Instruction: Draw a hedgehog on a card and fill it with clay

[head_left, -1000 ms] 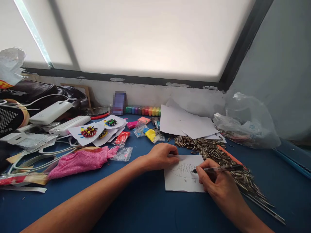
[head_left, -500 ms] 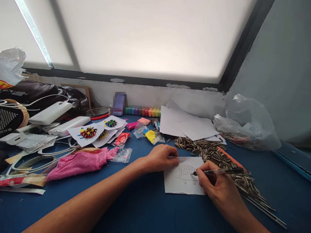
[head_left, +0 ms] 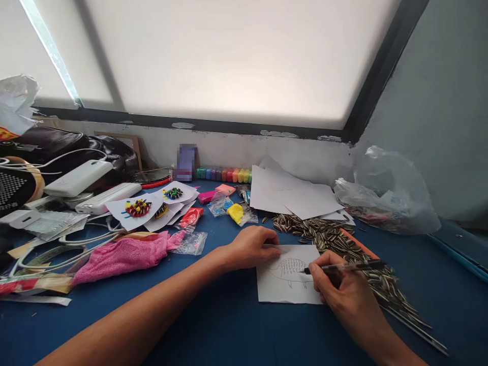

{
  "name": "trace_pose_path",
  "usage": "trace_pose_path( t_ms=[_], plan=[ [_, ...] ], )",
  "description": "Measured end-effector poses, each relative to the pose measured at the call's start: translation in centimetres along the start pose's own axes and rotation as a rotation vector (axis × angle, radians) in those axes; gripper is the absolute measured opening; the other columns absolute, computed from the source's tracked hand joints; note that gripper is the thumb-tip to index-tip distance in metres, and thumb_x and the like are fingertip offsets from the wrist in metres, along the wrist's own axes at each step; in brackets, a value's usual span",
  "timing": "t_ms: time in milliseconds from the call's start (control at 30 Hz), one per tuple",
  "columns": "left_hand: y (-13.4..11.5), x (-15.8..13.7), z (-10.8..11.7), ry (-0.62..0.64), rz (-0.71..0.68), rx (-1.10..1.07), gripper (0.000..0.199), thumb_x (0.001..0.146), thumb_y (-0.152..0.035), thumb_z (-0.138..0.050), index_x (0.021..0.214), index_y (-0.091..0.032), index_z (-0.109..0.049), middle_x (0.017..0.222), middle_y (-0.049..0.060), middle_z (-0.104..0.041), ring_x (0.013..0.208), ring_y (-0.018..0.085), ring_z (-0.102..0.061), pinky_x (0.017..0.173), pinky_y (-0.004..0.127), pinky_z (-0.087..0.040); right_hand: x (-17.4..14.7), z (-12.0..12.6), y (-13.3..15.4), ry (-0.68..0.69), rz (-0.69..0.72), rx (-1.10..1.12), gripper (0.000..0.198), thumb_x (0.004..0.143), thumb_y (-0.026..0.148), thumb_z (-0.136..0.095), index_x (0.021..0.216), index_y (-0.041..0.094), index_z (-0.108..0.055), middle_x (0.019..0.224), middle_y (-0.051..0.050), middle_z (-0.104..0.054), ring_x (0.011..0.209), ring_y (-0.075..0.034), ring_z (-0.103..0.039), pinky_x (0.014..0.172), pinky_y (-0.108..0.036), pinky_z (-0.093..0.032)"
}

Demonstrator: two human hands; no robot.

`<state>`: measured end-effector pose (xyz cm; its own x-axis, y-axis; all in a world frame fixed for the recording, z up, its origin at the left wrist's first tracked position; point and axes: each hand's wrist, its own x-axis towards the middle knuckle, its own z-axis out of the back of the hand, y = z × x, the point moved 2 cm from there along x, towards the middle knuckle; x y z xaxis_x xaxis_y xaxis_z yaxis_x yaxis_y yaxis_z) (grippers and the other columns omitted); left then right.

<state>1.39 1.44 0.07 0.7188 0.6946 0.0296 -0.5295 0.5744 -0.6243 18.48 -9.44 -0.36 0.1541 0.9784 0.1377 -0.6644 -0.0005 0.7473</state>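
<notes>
Head view — white paper [head_left: 272,291], thin legged outline [head_left: 293,269] — partly mark-filled.

Cannot read the tiny pen strokes [head_left: 293,265] inside the thin-lined drawing [head_left: 290,274] on the white paper sheet [head_left: 272,294], nor see that sheet's lower right corner behind the bare right hand [head_left: 337,284], nor identify the pixelated upright purple rectangle [head_left: 186,162]

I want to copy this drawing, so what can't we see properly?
All in the head view:
The upper left corner of the paper: hidden by the left hand.
Its right edge, and any lines there: partly behind the right hand.
The marks inside the drawing: too small to make out.
The purple thing: blurred into squares.
The checked thing: cut off by the picture's left edge.
</notes>
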Motion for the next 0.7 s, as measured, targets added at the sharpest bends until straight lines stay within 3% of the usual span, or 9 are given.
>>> trace_pose_path(
  t_ms=[500, 700],
  plan=[
    [-0.06, -0.07, 0.29, 0.036, 0.026, -0.011, 0.016, 0.077, -0.03, -0.065, 0.086, -0.017, -0.067, 0.076, -0.001, -0.062, 0.068, 0.013, -0.05, 0.059, 0.022, -0.032, 0.02, 0.51, -0.07, -0.034, -0.043, 0.082, 0.029, 0.083, 0.048, -0.05, 0.068, 0.023, -0.05, 0.052, 0.003, -0.053, 0.045, -0.014, -0.053, 0.044, -0.025, -0.045],
    [0.06, -0.17, 0.15, 0.017, 0.019, -0.012, 0.016, 0.077, -0.03, -0.065, 0.085, -0.016, -0.067, 0.076, 0.0, -0.063, 0.068, 0.013, -0.051, 0.058, 0.022, -0.033, -0.32, 0.69, 0.21, -0.056, 0.027, 0.026, 0.03, 0.084, 0.047, -0.048, 0.065, 0.024, -0.049, 0.048, 0.004, -0.047, 0.042, -0.013, -0.045, 0.04, -0.024, -0.036]
  ],
)
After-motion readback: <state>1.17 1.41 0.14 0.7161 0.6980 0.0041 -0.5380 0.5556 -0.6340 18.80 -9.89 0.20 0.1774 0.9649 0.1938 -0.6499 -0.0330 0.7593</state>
